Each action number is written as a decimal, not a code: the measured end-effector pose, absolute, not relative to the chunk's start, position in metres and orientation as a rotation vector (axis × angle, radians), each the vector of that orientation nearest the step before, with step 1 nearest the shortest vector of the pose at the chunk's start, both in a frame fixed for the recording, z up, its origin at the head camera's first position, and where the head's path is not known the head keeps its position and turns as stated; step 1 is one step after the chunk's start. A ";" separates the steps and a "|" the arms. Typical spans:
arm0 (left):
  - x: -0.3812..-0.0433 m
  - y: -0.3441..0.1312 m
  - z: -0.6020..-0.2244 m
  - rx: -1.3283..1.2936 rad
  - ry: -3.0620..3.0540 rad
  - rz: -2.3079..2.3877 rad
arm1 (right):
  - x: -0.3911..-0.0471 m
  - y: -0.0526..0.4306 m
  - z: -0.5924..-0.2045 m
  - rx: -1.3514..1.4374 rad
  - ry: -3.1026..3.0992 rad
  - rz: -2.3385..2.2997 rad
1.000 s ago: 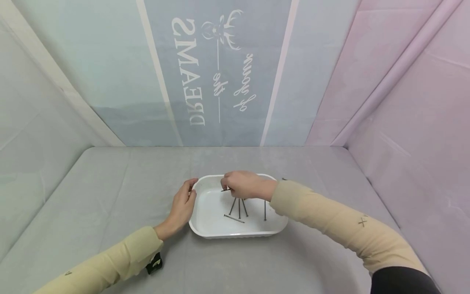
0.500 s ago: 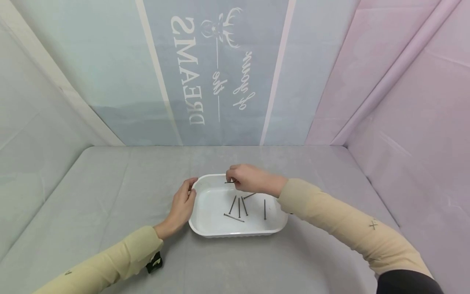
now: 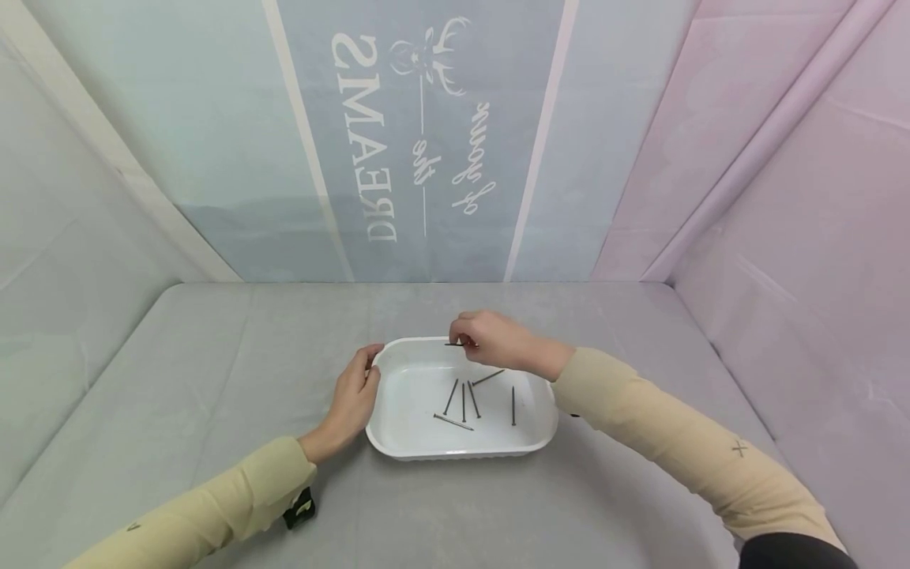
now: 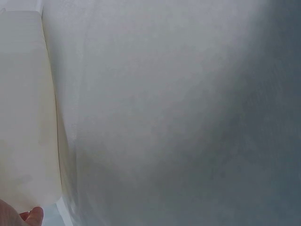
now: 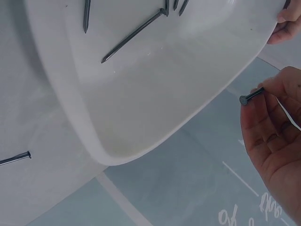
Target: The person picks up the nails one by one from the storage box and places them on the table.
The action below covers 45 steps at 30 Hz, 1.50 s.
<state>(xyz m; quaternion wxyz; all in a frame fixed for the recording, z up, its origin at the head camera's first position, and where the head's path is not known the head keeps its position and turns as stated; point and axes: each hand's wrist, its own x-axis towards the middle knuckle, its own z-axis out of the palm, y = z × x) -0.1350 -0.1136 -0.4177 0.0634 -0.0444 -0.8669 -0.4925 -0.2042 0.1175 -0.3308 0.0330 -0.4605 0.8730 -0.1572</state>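
Note:
A white rectangular dish (image 3: 408, 399) stands on the grey surface, with several loose nails (image 3: 464, 401) lying on its floor. My left hand (image 3: 353, 399) grips the dish's left end, thumb on the near side of the rim. In the left wrist view, some fingertips (image 4: 35, 216) touch the dish's outer wall (image 4: 28, 103). Over the far rim, my right hand (image 3: 490, 338) pinches one nail (image 5: 254, 95) between thumb and fingers. The right wrist view shows its flat head pointing outward, apart from the dish.
Outside the dish lies another nail (image 5: 15, 157), mostly hidden behind the right sleeve (image 3: 640, 407) in the head view. A printed cloth wall (image 3: 426, 261) rises behind the table. A black strap (image 3: 299, 508) hangs under the left cuff.
My right hand has risen from inside the dish and moved back and to the right, carrying the nail. More nails in the dish are uncovered. The left hand stays put.

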 end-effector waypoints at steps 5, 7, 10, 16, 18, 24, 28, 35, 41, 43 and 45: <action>-0.135 -0.114 -0.418 -0.134 -2.616 -1.505 | -0.206 0.124 -0.329 -1.420 2.702 -0.544; -0.134 -0.114 -0.419 -0.134 -2.616 -1.507 | -0.207 0.127 -0.329 -1.418 2.707 -0.568; -0.134 -0.114 -0.419 -0.135 -2.618 -1.505 | -0.207 0.131 -0.328 -1.408 2.718 -0.595; -0.134 -0.114 -0.419 -0.131 -2.617 -1.501 | -0.207 0.136 -0.325 -1.351 2.747 -0.667; -0.134 -0.114 -0.418 -0.128 -2.619 -1.498 | -0.207 0.138 -0.323 -1.318 2.754 -0.685; -0.134 -0.113 -0.418 -0.128 -2.626 -1.482 | -0.208 0.143 -0.324 -1.254 2.758 -0.716; -0.134 -0.113 -0.418 -0.132 -2.623 -1.479 | -0.208 0.147 -0.325 -1.244 2.771 -0.738; -0.135 -0.114 -0.419 -0.136 -2.615 -1.482 | -0.208 0.153 -0.325 -1.203 2.830 -0.752; -0.136 -0.114 -0.418 -0.136 -2.611 -1.487 | -0.208 0.158 -0.325 -1.143 2.866 -0.784; -0.136 -0.114 -0.418 -0.136 -2.609 -1.491 | -0.208 0.160 -0.325 -1.114 2.885 -0.799; -0.136 -0.114 -0.418 -0.134 -2.610 -1.491 | -0.208 0.161 -0.324 -1.082 2.901 -0.820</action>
